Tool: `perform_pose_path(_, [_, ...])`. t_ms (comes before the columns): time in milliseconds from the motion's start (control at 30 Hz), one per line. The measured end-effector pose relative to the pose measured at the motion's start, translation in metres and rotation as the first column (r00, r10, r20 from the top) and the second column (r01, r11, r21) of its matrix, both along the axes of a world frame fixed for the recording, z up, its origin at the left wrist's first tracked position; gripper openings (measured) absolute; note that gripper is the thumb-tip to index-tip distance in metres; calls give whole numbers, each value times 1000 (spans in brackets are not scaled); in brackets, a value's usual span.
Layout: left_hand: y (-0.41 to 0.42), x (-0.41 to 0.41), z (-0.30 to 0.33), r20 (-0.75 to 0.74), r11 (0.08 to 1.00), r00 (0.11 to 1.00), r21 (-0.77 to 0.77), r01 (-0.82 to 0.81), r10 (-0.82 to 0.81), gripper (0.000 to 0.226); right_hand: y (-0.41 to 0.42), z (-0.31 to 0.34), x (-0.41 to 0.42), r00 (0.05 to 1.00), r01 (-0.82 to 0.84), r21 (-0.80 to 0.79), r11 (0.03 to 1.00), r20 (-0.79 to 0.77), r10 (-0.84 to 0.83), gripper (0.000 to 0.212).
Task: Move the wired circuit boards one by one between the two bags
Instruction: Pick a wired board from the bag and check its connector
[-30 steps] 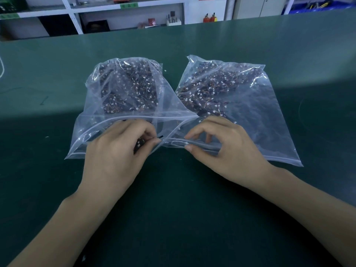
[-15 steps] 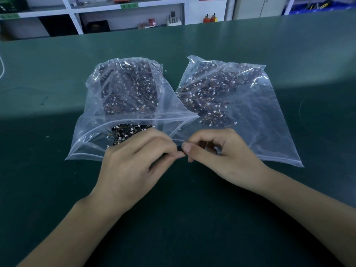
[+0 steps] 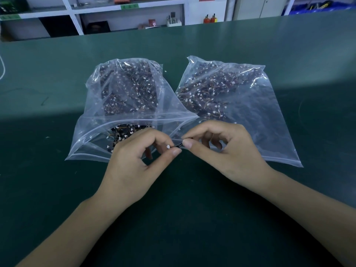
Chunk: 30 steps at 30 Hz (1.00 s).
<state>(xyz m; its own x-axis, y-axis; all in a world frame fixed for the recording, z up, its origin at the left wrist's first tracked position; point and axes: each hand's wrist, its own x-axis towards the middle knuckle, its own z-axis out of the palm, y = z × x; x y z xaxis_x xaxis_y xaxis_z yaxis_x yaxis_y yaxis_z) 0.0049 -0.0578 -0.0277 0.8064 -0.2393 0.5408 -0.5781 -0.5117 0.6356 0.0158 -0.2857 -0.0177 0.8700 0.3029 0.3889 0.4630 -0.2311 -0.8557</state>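
Two clear zip bags lie side by side on the green table, both packed with small dark wired circuit boards with white connectors. The left bag (image 3: 92, 135) gapes open toward me, a heap of boards showing in its mouth. The right bag (image 3: 269, 120) lies flatter. In front of the bags' mouths, one small wired circuit board (image 3: 178, 145) is pinched from both ends: my left hand (image 3: 134, 162) holds its white-connector end between thumb and fingers, and my right hand (image 3: 225, 151) pinches the dark board end.
The green table (image 3: 192, 218) stretches wide around the bags. White shelving (image 3: 96, 14) with boxes and small items stands behind the table's far edge. A white cable (image 3: 2, 68) shows at the left border.
My left hand has come out of the left bag's mouth with one board. Both hands have drawn together in front of the bags, and my right hand now pinches the board's other end.
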Motion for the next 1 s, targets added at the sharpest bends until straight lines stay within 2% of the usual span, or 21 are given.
perform_pose_path(200, [0, -1, 0, 89, 999, 995, -15, -37, 38, 12, 0, 1, 2, 991, 8, -27, 1000, 130, -4, 9])
perform_pose_path(433, [0, -2, 1, 130, 999, 991, 12, -39, 37, 14, 0, -2, 2, 981, 3, -15, 1000, 193, 0, 10])
perform_pose_path(1000, [0, -2, 2, 165, 999, 986, 27, -40, 35, 11, 1, -4, 3, 987, -7, -9, 1000, 163, 8, 8])
